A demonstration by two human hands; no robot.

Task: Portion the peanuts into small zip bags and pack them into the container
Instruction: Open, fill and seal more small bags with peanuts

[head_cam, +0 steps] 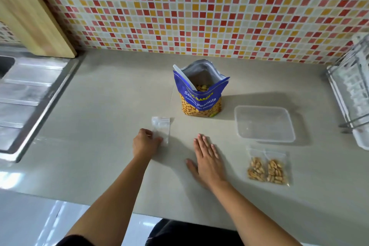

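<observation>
A blue peanut bag stands open and upright at the middle of the counter, with a white scoop handle sticking out of it. An empty small zip bag lies flat in front of it to the left; my left hand has its fingers closed on the bag's near corner. My right hand rests flat on the counter, fingers spread, holding nothing. A clear plastic container sits empty to the right. Two small zip bags filled with peanuts lie side by side in front of the container.
A steel sink and drainboard take up the left side. A wooden cutting board leans against the tiled wall at the back left. A wire rack stands at the right edge. The counter's front edge runs close to my arms.
</observation>
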